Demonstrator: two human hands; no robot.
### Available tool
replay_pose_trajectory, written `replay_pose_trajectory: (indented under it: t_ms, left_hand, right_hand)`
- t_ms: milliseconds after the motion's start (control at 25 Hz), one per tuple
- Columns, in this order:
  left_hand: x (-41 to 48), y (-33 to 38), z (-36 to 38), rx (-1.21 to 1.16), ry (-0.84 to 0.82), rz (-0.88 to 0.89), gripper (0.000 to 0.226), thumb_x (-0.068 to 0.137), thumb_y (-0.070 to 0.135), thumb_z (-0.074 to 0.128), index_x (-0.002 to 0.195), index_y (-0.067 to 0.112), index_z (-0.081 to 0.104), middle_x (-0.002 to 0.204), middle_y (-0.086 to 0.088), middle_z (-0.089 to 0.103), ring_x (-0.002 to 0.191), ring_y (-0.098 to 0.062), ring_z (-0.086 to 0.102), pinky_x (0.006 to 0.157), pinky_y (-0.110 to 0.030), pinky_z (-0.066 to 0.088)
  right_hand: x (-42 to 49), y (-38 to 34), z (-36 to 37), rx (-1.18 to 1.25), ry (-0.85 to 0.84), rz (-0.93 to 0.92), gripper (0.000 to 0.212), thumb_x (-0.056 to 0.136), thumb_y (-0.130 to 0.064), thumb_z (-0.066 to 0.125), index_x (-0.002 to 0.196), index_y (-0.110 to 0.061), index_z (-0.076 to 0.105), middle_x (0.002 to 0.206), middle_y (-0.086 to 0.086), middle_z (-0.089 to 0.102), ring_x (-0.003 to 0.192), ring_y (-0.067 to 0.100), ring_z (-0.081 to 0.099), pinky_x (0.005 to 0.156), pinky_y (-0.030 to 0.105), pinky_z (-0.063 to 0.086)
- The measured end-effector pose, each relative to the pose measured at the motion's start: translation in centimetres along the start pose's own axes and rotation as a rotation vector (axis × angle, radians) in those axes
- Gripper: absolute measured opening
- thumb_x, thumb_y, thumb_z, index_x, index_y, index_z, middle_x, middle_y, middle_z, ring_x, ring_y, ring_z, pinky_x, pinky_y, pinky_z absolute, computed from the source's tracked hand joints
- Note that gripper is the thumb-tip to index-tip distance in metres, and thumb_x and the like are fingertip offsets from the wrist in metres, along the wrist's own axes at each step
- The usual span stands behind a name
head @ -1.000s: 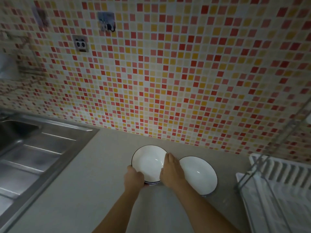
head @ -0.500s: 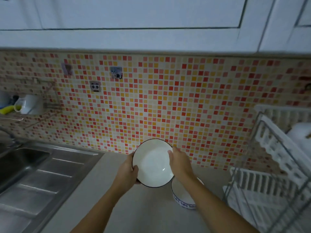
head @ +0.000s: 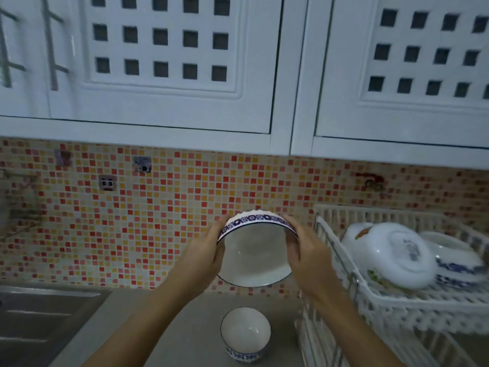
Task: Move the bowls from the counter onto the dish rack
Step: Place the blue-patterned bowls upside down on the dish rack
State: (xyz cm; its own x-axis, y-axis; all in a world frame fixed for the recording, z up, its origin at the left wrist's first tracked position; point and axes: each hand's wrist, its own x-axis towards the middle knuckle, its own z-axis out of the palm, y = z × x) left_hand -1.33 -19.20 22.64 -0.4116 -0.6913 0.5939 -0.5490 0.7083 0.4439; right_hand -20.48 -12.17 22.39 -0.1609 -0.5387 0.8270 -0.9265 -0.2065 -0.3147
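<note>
I hold a white bowl [head: 254, 252] with a blue patterned rim up in the air, tilted so its inside faces me. My left hand [head: 203, 252] grips its left edge and my right hand [head: 307, 258] grips its right edge. It hangs just left of the white dish rack [head: 412, 300], at the level of the rack's upper tier. A second white bowl [head: 245, 333] with a blue band stands upright on the grey counter [head: 185, 327] below the lifted one.
The rack's upper tier holds upturned bowls [head: 391, 255] and a blue-patterned dish [head: 457, 268]. A steel sink [head: 39, 319] lies at the left. White cabinets [head: 164, 62] hang overhead, above the mosaic tile wall [head: 158, 221].
Both hands have lifted the bowl off the counter and raised it toward the rack's upper tier. The view has tilted upward, bringing the cabinets and rack contents into sight.
</note>
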Motion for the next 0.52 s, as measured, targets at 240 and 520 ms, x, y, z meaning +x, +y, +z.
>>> replay_pose_trajectory:
  t_ms: [240,520]
  left_hand:
    - [1.5,5.4,0.5,0.141,0.383,0.576,0.043,0.096,0.029,0.034,0.130,0.003,0.037,0.115,-0.021,0.066,0.050,-0.017,0.065,0.041,-0.017,0.049]
    - [3.7,14.9,4.1,0.023,0.176,0.683,0.069,0.091,0.060,0.028,0.143,0.016,0.019,0.148,-0.004,0.036,0.085,-0.012,0.065,0.060,-0.017,0.038]
  right_hand:
    - [2.3,-0.3,-9.9,-0.068,-0.143,-0.084,0.063,0.085,-0.012,0.047,0.145,-0.021,0.029,0.130,0.006,0.058,0.110,0.023,0.057,0.083,0.025,0.039]
    - [0.8,6.4,-18.5,-0.228,0.079,-0.190,0.060,0.076,0.001,0.055,0.135,-0.005,0.043,0.118,0.017,0.064,0.092,0.016,0.054,0.072,0.014,0.040]
